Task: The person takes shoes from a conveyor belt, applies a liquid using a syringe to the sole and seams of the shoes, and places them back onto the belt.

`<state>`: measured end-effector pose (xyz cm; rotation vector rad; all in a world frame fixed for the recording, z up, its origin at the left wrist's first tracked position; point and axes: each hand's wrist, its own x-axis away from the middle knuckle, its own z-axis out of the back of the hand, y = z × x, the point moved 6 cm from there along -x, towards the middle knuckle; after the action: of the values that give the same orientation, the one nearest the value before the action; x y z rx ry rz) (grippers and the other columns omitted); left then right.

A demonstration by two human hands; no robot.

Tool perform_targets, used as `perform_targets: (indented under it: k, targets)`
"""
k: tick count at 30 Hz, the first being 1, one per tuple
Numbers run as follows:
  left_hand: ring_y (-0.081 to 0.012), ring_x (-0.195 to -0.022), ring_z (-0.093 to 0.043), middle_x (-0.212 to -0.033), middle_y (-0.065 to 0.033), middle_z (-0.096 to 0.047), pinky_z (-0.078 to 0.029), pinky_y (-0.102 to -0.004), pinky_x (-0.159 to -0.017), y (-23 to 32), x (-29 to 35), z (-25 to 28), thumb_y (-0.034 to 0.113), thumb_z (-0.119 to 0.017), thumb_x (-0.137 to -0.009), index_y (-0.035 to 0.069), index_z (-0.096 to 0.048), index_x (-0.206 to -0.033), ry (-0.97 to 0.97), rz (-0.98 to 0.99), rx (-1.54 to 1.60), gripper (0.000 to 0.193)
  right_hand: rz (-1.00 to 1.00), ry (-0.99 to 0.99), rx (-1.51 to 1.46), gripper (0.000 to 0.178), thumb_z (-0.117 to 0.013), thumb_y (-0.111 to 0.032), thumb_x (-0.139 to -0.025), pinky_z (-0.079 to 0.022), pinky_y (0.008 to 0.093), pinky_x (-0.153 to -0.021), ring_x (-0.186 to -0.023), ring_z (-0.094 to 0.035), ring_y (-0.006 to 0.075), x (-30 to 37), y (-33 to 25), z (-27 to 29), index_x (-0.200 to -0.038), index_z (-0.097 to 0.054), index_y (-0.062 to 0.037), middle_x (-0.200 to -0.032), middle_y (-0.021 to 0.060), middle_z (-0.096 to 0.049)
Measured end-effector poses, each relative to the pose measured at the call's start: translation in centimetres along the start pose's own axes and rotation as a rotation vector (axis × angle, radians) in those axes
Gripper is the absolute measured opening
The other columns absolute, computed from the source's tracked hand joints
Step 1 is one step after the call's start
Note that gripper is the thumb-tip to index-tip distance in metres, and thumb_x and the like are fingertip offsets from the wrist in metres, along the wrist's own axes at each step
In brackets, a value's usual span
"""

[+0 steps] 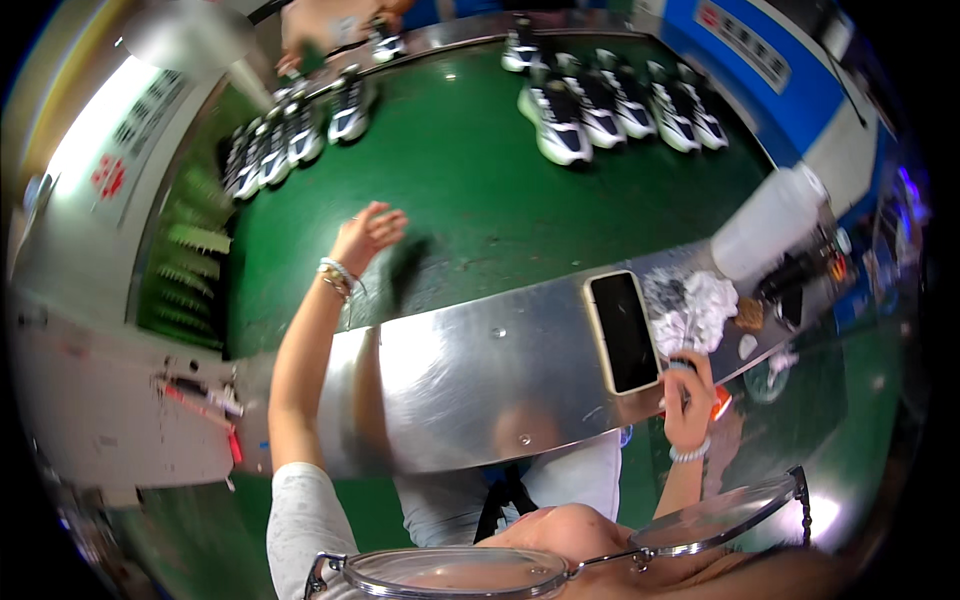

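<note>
My left hand (370,238) hovers over the green surface (470,210), its fingers loosely apart and nothing in them. Bracelets circle that wrist. At the near right, my right hand (688,405) is closed beside the lower right corner of a phone (625,335) with a black screen and pale frame. A small dark item shows at its fingertips, too unclear to name. An orange object (721,403) peeks out beside the hand, partly hidden. A crumpled white cloth (705,310) lies just beyond it on the metal ledge (460,390).
Black-and-white sneakers stand in two groups, one with a left-hand sneaker (350,105), the other with a right-hand sneaker (556,125). A white bottle (770,220) tilts at the right. A red-handled tool (205,408) lies left. Another person (335,25) works at the far side.
</note>
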<state>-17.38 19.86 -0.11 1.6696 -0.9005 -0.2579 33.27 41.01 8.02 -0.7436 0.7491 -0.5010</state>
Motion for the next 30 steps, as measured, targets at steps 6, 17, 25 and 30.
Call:
perform_targets:
  k: [6, 17, 25, 30]
  targets:
    - [-0.0291, -0.109, -0.056, -0.126, -0.0221, -0.048, -0.048, -0.0386, -0.093, -8.3, -7.3, -22.6, 0.039, -0.043, -0.095, -0.002, -0.028, -0.134, -0.323, 0.354, 0.13, 0.058, 0.114, -0.234, 0.24, 0.026, -0.057, 0.002, -0.07, -0.042, 0.0417, -0.092, -0.103, -0.05, 0.0332, -4.3, 1.6, 0.8, -0.093, -0.065, -0.0077, -0.103, 0.0093, -0.058]
    - [-0.0278, -0.079, -0.062, -0.099, -0.0133, -0.06, -0.055, -0.0413, -0.079, -9.0, -20.2, -30.4, 0.025, -0.074, -0.075, 0.0, -0.051, -0.106, 0.276, 0.246, 0.311, 0.046, 0.106, -0.123, 0.182, 0.018, -0.058, -0.011, -0.082, -0.049, 0.0323, -0.081, -0.09, -0.063, 0.0256, -24.0, 10.4, -1.7, -0.097, -0.064, -0.0027, -0.098, 0.0115, -0.065]
    - [-0.0155, -0.096, -0.057, -0.108, -0.0015, -0.056, -0.056, -0.0335, -0.077, -5.5, -23.8, -28.9, 0.022, -0.071, -0.078, 0.012, -0.043, -0.121, -0.08, 0.025, -0.055, 0.053, -0.271, 0.17, 0.332, 0.087, -0.072, -0.049, -0.063, -0.04, 0.0367, -0.098, -0.116, -0.051, 0.0323, -48.2, 27.5, -12.7, -0.131, -0.041, -0.004, -0.124, 0.0197, -0.054]
    - [-0.0176, -0.096, -0.058, -0.109, -0.0062, -0.057, -0.056, -0.035, -0.078, -5.0, -24.4, -27.8, 0.019, -0.074, -0.075, 0.009, -0.04, -0.129, -0.104, 0.043, -0.177, 0.064, -0.291, -0.045, 0.583, 0.098, -0.073, -0.049, -0.059, -0.044, 0.0391, -0.094, -0.111, -0.054, 0.0363, -49.5, 29.3, -15.0, -0.137, -0.032, -0.0065, -0.123, 0.0227, -0.053]
